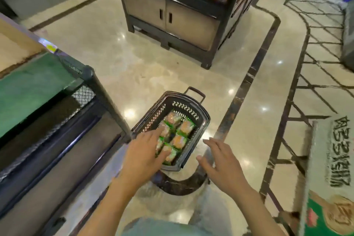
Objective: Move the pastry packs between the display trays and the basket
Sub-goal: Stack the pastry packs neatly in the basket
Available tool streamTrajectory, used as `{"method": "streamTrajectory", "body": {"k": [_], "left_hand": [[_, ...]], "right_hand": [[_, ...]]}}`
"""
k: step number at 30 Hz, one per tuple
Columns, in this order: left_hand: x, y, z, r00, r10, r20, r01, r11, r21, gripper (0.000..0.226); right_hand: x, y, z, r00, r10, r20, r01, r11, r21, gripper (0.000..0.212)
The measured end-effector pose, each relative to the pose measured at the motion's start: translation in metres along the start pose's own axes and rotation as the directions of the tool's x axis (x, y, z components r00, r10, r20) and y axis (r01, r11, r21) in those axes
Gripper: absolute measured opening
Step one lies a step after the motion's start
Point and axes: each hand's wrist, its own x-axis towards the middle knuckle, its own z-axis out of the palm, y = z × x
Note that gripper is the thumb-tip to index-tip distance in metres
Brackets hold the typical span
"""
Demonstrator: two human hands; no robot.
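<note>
A dark plastic basket [200, 115] stands on the shop floor in front of me, with several green-and-orange pastry packs [184, 127] lying flat inside it. My left hand [145, 151] reaches over the basket's near left corner, fingers straight and spread above the packs; whether the fingertips touch them I cannot tell. Beside the basket's right side hovers my right hand [222, 161], fingers spread, holding nothing. The display tray [34, 86] with a green liner is on the stand at my left and shows no packs.
A dark mesh-sided display stand [92, 82] runs along the left. A cabinet stand [172, 19] loaded with snack bags is ahead. A green and white printed box [333, 178] fills the right edge. Glossy floor [134, 67] surrounds the basket.
</note>
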Motion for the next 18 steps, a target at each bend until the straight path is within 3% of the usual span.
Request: {"method": "streamTrajectory", "body": {"k": [5, 7, 10, 14, 18], "left_hand": [[0.088, 0.045, 0.069, 0.976, -0.187, 0.112, 0.185, 0.982, 0.024, 0.066], [0.116, 0.062, 0.085, 0.961, -0.265, 0.077, 0.265, 0.964, 0.002, 0.061], [0.148, 0.073, 0.105, 0.930, -0.368, 0.003, 0.367, 0.928, -0.071, 0.057], [0.178, 0.054, 0.140, 0.827, -0.560, 0.054, 0.561, 0.813, -0.156, 0.057], [0.205, 0.010, 0.193, 0.748, -0.658, 0.089, 0.659, 0.721, -0.215, 0.065]], "right_hand": [[0.097, 0.112, -0.030, 0.975, -0.119, 0.188, 0.127, 0.991, -0.032, 0.052], [0.134, 0.140, -0.043, 0.951, -0.171, 0.257, 0.194, 0.979, -0.068, 0.052], [0.194, 0.166, -0.045, 0.889, -0.252, 0.381, 0.312, 0.944, -0.103, 0.052], [0.280, 0.173, -0.013, 0.767, -0.279, 0.578, 0.424, 0.896, -0.131, 0.052], [0.361, 0.176, 0.043, 0.671, -0.293, 0.681, 0.523, 0.838, -0.154, 0.056]]}}
